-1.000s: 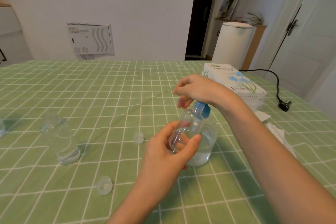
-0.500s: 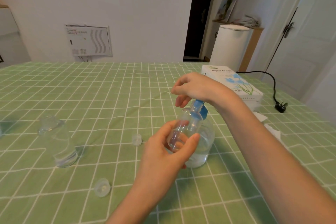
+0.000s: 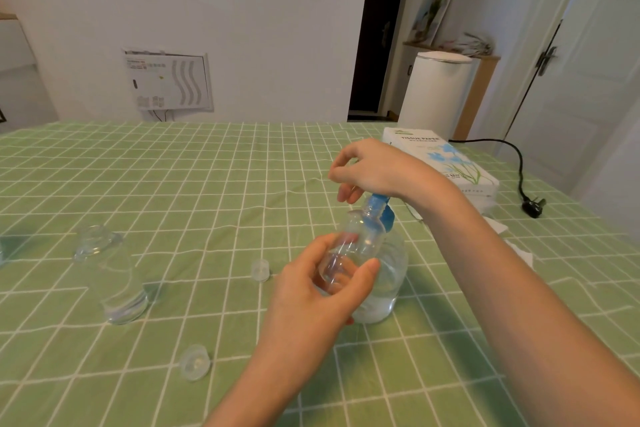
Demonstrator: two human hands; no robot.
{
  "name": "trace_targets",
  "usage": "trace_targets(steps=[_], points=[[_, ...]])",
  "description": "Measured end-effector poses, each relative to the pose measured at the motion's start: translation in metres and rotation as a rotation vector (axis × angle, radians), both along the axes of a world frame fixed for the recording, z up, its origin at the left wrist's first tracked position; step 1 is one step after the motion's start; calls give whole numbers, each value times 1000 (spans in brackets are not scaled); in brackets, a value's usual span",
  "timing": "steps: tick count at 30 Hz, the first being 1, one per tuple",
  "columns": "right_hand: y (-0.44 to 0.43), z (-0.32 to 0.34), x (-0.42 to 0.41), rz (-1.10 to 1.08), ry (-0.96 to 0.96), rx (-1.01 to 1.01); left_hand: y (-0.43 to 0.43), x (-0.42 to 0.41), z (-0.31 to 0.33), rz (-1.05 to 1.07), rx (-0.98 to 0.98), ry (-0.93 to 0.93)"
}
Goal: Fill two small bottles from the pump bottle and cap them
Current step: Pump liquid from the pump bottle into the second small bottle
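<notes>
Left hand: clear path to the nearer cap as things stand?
Path looks clear, but likely not yet: the left hand grips the small bottle at the pump bottle. The cap lies uncovered on the tablecloth, beside that forearm.

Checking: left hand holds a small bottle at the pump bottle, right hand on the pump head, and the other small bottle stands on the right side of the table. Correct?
Not quite. The head view shows the other small bottle on the left side of the table, not the right. The rest holds: left hand holding a small bottle at the pump bottle, right hand on the pump head.
</notes>
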State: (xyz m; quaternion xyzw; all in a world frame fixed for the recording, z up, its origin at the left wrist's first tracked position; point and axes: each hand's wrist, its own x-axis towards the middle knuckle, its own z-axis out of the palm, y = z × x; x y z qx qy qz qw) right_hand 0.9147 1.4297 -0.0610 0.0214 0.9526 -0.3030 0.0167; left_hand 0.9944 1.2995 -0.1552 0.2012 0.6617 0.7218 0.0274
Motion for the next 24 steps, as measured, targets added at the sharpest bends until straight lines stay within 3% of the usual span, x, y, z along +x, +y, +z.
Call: trace_targets(steps=[17,24], points=[[-1,-12,1,32,-14,-89,-1,1,-4,-6,8,-21],[0,-1,0,14,-7,1,1,0,-1,-6,13,2]])
